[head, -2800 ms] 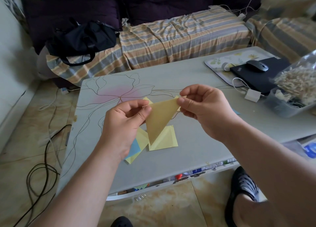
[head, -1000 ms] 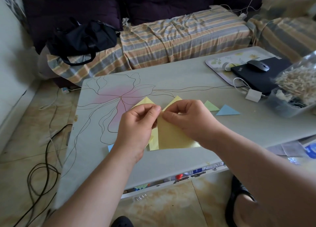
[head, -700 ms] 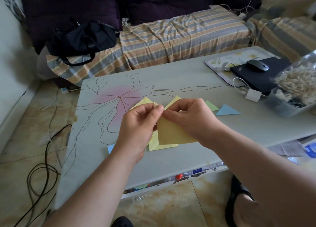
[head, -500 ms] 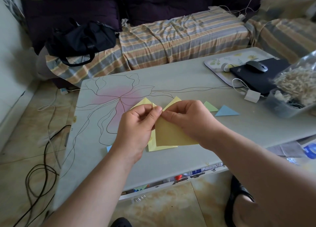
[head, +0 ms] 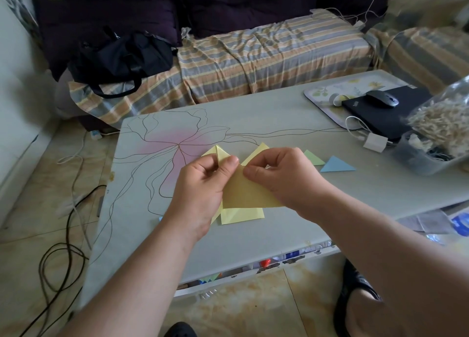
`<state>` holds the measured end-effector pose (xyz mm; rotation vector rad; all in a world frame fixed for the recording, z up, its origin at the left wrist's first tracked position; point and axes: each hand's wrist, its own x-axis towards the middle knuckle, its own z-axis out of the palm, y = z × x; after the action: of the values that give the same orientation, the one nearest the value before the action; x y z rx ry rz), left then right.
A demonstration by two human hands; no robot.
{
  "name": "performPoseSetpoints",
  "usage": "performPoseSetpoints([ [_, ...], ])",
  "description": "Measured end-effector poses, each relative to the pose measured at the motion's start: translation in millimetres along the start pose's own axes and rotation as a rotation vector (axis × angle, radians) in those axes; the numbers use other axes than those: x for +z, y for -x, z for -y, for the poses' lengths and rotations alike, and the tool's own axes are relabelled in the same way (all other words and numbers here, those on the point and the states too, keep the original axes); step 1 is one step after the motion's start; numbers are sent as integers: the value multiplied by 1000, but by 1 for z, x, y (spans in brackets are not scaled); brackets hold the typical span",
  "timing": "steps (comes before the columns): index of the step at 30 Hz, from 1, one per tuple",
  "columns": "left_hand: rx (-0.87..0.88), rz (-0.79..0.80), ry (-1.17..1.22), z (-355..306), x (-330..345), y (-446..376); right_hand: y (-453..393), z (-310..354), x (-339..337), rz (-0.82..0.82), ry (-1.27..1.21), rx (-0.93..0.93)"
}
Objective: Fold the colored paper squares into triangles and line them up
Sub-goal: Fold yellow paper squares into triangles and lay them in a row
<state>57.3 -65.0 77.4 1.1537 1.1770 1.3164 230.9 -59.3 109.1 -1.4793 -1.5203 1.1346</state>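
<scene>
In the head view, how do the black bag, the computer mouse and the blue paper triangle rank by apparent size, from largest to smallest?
1. Black bag, by far the largest.
2. Blue triangle and mouse: these look alike in size, and the mouse lies farther from the camera, so I do not rank them.

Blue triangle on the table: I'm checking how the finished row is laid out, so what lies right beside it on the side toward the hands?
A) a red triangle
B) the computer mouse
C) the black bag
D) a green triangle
D: the green triangle lies just beside the blue triangle on the table, partly hidden by the right hand, which with the left hand pinches a yellow paper.
</scene>
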Motion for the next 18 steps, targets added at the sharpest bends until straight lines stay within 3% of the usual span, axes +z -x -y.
performPoseSetpoints([
  [18,-43,-90,98,-7,-4,1,0,2,-3,73,37,-32],
])
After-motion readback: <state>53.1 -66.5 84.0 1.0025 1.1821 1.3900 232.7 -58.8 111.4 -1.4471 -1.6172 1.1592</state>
